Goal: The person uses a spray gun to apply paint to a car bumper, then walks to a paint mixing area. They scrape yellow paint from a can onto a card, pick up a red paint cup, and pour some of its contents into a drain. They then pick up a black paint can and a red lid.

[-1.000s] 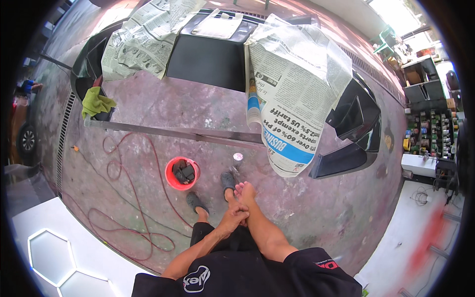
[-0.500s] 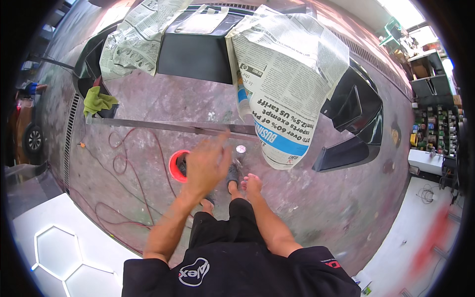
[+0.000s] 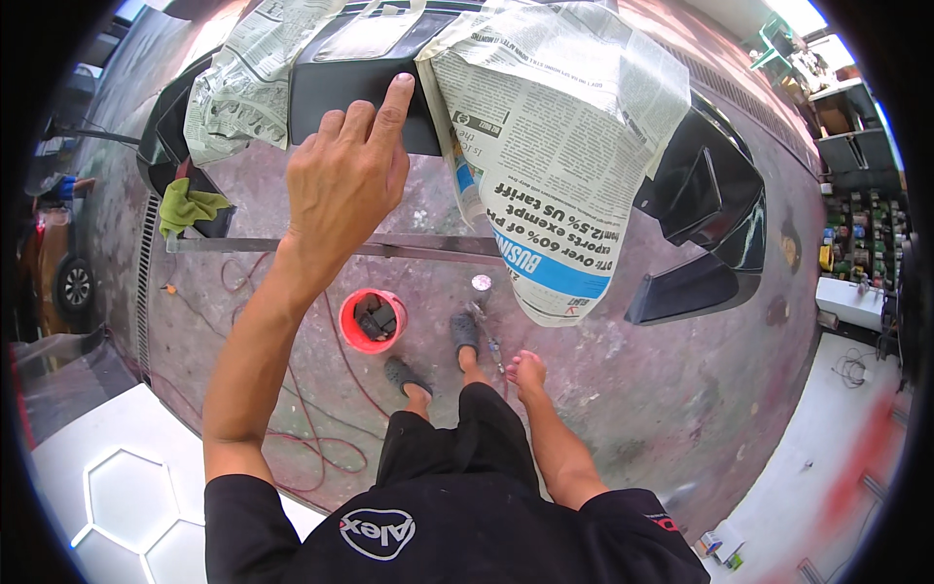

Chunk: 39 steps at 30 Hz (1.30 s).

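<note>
A black car bumper lies across a stand in front of me, partly masked with taped newspaper. My left hand reaches over its middle panel, palm down. The index finger stretches toward the panel's edge beside the newspaper, while the other fingers bend; whether the fingertip touches, I cannot tell. Nothing is held there. My right hand hangs low by my right leg, its fingers curled in, with nothing seen in it.
A red bucket holding dark blocks stands on the floor near my feet. A green cloth drapes over the bumper's left end. A metal bar of the stand crosses in front of me. Red hoses coil on the floor at left.
My left hand has moved forward and left, from above the bar to over the bumper's middle panel, its index finger now extended. The right hand stays low, shifting slightly right in view.
</note>
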Motion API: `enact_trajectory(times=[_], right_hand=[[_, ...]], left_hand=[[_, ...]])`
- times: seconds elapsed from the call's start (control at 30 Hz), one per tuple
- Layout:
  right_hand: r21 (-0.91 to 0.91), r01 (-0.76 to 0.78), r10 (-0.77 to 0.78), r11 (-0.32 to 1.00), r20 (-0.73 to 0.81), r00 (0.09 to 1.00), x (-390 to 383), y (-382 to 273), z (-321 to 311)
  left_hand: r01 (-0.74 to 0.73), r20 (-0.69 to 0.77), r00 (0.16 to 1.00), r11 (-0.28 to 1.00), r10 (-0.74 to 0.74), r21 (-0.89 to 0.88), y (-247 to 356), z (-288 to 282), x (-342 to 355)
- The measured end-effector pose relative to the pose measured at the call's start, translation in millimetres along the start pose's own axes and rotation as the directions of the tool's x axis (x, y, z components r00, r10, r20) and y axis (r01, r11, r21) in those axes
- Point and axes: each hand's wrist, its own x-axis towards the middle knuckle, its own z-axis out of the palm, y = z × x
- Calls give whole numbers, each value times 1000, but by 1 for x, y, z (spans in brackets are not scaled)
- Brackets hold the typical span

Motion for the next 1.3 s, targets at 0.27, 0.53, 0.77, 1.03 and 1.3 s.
enact_trajectory(times=[0.27, 0.53, 0.77, 1.03, 1.3], right_hand=[[-33, 18, -19, 999, -11, 1000, -3, -3, -2], [-43, 35, -35, 998, -12, 999, 1, -13, -3], [-65, 45, -46, 997, -16, 999, 2, -17, -6], [-66, 28, -27, 997, 8, 1000, 4, -16, -11], [-56, 48, -48, 997, -12, 999, 2, -19, -6]], left_hand=[[-64, 52, 997, 989, 57, 133, -12, 3, 3], [-140, 54, 989, 985, 135, 98, -20, -3, 14], [-136, 60, 990, 983, 129, 124, -18, -1, 13], [-171, 47, 985, 977, 167, 123, -16, 1, 13], [-254, 89, 963, 967, 253, 5, -4, 2, 0]])
